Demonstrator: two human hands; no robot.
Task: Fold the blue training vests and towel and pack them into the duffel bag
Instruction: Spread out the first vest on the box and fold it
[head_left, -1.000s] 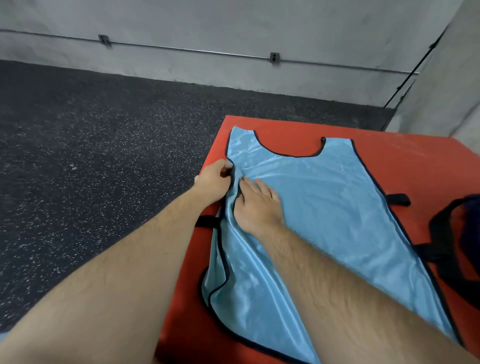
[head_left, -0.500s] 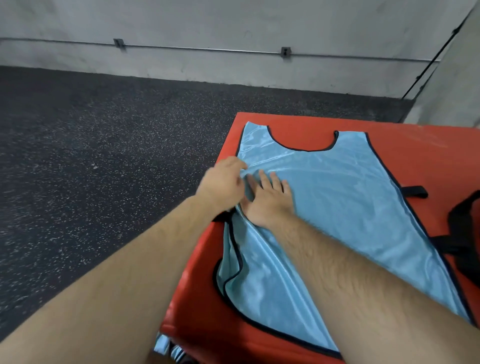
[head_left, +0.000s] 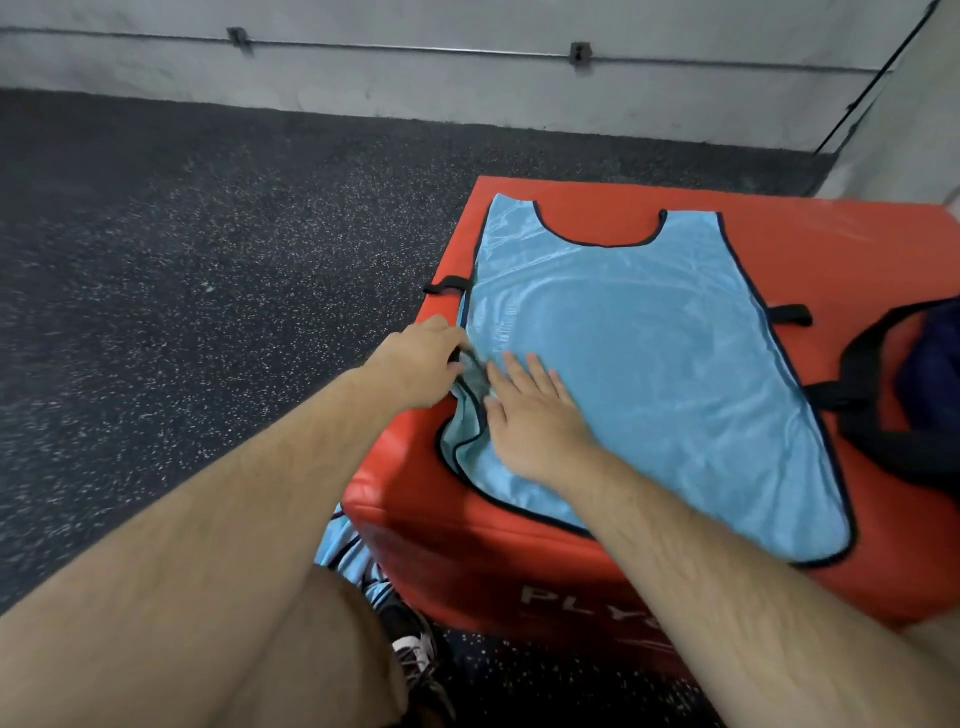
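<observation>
Sliding down the vest's edge since a second ago, both hands now work nearer the hem, and the black side strap (head_left: 447, 285) they covered shows at ten o'clock of the cloth. The long ridge that ran along that edge is gone from the upper half, which lies flat. That suggests the smoothing is almost done and the first fold can follow; nothing is packed yet.

The left hand (head_left: 421, 364) has its fingers curled at the trim and seems to pinch the edge, though motion blurs it. The right hand (head_left: 530, 415) lies open, palm down, fingers straight, pressing the cloth just beside it.

The blue training vest (head_left: 649, 364) is spread on the red surface (head_left: 841, 244), neckline at twelve o'clock, hem toward the person. It is glossy pale blue with dark piping, lightly rippled, and its eight-o'clock corner is doubled, an under layer peeking out. The duffel bag (head_left: 924, 395) sits at three o'clock, straps touching the vest's edge. More blue cloth (head_left: 340, 545) hangs below the surface's seven-o'clock corner.
</observation>
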